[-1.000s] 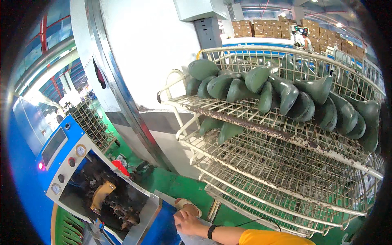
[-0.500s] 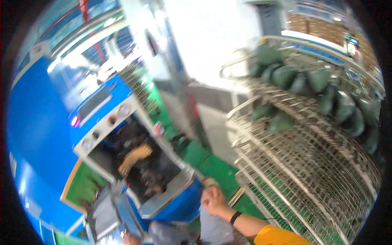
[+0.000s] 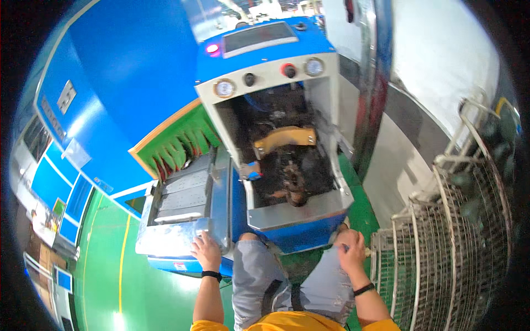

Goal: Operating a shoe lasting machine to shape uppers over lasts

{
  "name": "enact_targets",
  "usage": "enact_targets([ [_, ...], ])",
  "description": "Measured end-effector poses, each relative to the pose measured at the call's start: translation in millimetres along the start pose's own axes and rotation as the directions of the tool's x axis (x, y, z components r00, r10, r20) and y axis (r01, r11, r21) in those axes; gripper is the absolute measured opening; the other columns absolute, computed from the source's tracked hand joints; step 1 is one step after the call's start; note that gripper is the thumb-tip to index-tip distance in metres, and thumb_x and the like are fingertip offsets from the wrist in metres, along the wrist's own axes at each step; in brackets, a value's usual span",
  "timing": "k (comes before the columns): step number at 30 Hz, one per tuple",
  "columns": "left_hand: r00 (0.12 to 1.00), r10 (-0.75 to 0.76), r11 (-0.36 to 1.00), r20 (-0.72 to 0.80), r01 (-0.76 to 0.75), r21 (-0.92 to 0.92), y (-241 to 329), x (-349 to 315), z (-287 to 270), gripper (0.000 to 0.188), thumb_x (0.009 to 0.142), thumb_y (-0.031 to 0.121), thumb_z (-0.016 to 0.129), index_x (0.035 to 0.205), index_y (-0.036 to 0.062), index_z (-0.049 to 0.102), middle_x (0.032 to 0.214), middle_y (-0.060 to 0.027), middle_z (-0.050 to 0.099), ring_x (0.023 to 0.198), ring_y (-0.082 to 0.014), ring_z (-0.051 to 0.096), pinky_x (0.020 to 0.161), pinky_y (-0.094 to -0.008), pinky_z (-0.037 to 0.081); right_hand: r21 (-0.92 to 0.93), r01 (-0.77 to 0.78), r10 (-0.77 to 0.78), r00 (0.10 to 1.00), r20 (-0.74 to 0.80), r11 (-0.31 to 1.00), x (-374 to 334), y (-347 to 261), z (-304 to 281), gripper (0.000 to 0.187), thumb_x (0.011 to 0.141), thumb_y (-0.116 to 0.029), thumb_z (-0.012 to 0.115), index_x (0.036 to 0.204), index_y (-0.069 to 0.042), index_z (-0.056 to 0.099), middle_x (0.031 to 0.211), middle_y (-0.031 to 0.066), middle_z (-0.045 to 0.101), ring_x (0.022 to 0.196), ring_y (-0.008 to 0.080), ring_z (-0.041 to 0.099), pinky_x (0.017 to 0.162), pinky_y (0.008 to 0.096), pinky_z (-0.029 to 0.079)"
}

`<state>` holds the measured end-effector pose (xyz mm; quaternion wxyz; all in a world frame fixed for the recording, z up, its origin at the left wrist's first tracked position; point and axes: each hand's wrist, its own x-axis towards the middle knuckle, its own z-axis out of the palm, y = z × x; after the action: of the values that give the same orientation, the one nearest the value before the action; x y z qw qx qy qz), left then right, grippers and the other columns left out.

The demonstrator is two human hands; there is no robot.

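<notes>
My left hand (image 3: 207,252) rests at the bright metal end of a conveyor (image 3: 176,234), its fingers stretched over the edge. Over my right knee, my right hand (image 3: 351,248) is curled; a small dark spot shows between thumb and fingers, too small to name. In front of me stands a blue machine (image 3: 292,234) with a front opening. Inside it, a curved yellow bar (image 3: 285,139) spans the dark cavity above a dark brownish mechanism (image 3: 295,185). Neither hand touches the bar.
The machine carries a screen (image 3: 259,37), a red knob (image 3: 288,70) and a round gauge (image 3: 224,87). Green strip curtains (image 3: 182,149) hang at a blue cabinet (image 3: 149,60). To the right stands a wire rack (image 3: 436,248). A post (image 3: 371,105) rises behind the machine.
My view has swung left, bringing the machine to the middle and the rack to the right edge. My left hand now shows fully at the conveyor; my right hand stays by my knee.
</notes>
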<state>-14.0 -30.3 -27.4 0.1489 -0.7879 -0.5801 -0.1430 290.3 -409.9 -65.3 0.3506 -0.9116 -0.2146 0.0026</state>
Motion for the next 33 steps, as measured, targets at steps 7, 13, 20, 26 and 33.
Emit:
enact_targets([
  [7, 0.991, 0.022, 0.989, 0.129, -0.003, -0.147, 11.1, 4.0, -24.1, 0.053, 0.095, 0.03, 0.057, 0.144, 0.0129, 0.05, 0.136, -0.0285, 0.055, 0.127, -0.0485, 0.05, 0.1, -0.0667, 0.041, 0.008, -0.004, 0.003, 0.999, 0.054, 1.0, 6.2, 7.6, -13.3, 0.069, 0.087, -0.027, 0.071, 0.149, -0.009, 0.045, 0.155, 0.0281, 0.032, 0.135, 0.0515, 0.041, 0.112, 0.0539, 0.037],
  [13, 1.0, 0.024, 0.986, -0.018, -0.026, -0.165, 3.0, -1.6, -12.5, 0.043, 0.087, 0.029, 0.064, 0.119, 0.0004, 0.056, 0.137, -0.0236, 0.053, 0.128, -0.0431, 0.048, 0.101, -0.063, 0.038, -0.079, -0.05, 0.057, 0.994, 0.098, 0.996, 19.4, 8.8, 5.8, 0.072, 0.086, -0.026, 0.072, 0.149, -0.006, 0.043, 0.155, 0.03, 0.031, 0.137, 0.0508, 0.039, 0.112, 0.0549, 0.036],
  [20, 0.989, -0.102, 0.924, -0.11, 0.053, -0.378, 6.4, -5.1, -4.7, 0.041, 0.086, 0.025, 0.062, 0.122, 0.0063, 0.059, 0.138, -0.0164, 0.054, 0.133, -0.0376, 0.044, 0.112, -0.0582, 0.023, -0.212, 0.025, 0.01, 0.987, 0.159, 0.977, 38.6, -26.1, 5.7, 0.082, 0.081, -0.027, 0.078, 0.15, -0.005, 0.039, 0.154, 0.028, 0.031, 0.137, 0.0491, 0.039, 0.11, 0.0548, 0.037],
  [26, 0.973, -0.186, 0.856, -0.141, 0.09, -0.509, 0.9, -8.8, 15.2, 0.04, 0.086, 0.025, 0.056, 0.122, 0.0084, 0.064, 0.139, -0.0171, 0.055, 0.135, -0.0387, 0.042, 0.115, -0.0589, 0.02, -0.317, -0.062, 0.116, 0.981, 0.155, 0.946, 43.2, -30.2, 7.6, 0.076, 0.087, -0.028, 0.073, 0.146, 0.004, 0.037, 0.153, 0.0304, 0.026, 0.138, 0.0512, 0.036, 0.109, 0.0548, 0.039],
  [33, 0.963, -0.1, 0.865, -0.252, -0.041, -0.5, -14.7, -17.1, 21.5, 0.041, 0.093, 0.025, 0.052, 0.127, 0.0066, 0.064, 0.139, -0.0188, 0.055, 0.133, -0.0354, 0.046, 0.114, -0.0541, 0.025, -0.391, 0.135, -0.087, 0.987, 0.137, 0.91, 25.4, -29.7, 3.3, 0.051, 0.098, -0.039, 0.061, 0.138, -0.007, 0.055, 0.156, 0.0249, 0.034, 0.139, 0.0474, 0.035, 0.112, 0.0603, 0.033],
])
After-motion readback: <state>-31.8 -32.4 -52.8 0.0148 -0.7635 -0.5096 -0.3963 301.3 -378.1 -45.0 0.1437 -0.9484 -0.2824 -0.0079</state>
